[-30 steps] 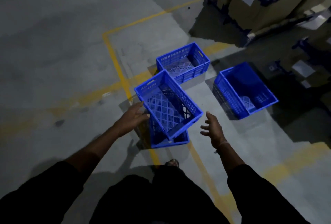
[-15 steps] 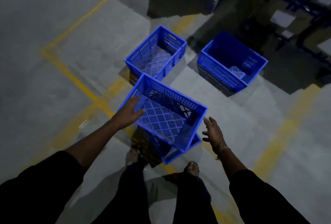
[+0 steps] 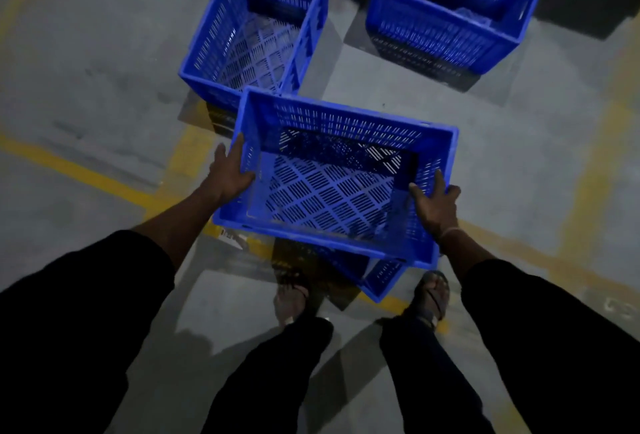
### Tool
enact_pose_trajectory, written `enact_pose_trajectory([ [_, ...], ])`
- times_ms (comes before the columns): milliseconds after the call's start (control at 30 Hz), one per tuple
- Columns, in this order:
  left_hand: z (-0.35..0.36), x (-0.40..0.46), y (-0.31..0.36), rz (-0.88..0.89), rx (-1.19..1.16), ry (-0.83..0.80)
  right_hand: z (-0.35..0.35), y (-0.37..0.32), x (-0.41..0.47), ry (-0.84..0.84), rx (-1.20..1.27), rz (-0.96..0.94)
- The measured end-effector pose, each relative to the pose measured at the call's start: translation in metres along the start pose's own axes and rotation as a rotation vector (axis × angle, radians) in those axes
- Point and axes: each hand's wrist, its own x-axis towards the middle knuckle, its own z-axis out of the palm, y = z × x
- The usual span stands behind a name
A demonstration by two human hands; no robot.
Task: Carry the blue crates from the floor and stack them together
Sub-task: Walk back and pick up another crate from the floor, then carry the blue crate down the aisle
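Note:
A blue slotted crate (image 3: 332, 187) sits skewed on top of a lower blue crate (image 3: 382, 277), of which only a corner shows near my feet. My left hand (image 3: 228, 173) grips the top crate's left wall. On its right wall, my right hand (image 3: 434, 205) holds the rim with fingers inside. Two more blue crates stand on the floor beyond: one at the upper middle (image 3: 256, 31), touching or just behind the held crate, and one at the upper right (image 3: 453, 7).
Grey concrete floor with yellow painted lines (image 3: 86, 173) crossing under the crates. My sandalled feet (image 3: 431, 295) stand just behind the stack. Dark shadow lies at the top right corner.
My right hand has closed onto the top crate's right wall; before, it hovered open beside it. The view has moved closer and the crate has turned squarer to me.

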Motion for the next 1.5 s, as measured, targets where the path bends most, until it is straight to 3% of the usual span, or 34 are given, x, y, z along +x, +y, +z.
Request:
enact_pose_trajectory([
  [233, 0.014, 0.042, -0.014, -0.034, 0.147, 0.085, 0.007, 0.003, 0.027, 0.099, -0.150, -0.019],
  [467, -0.023, 0.004, 0.014, 0.067, 0.133, 0.063, -0.046, -0.019, -0.002, 0.115, -0.217, -0.054],
  [1000, -0.154, -0.198, 0.217, 0.483, 0.231, 0.118, -0.303, -0.031, -0.185, 0.331, -0.240, -0.214],
  [1233, -0.132, -0.244, 0.331, 0.663, 0.254, 0.110, -0.404, 0.032, -0.236, 0.484, -0.122, -0.163],
  [1500, -0.046, -0.286, 0.486, 0.816, 0.296, 0.083, -0.510, 0.156, -0.270, 0.612, 0.047, -0.074],
])
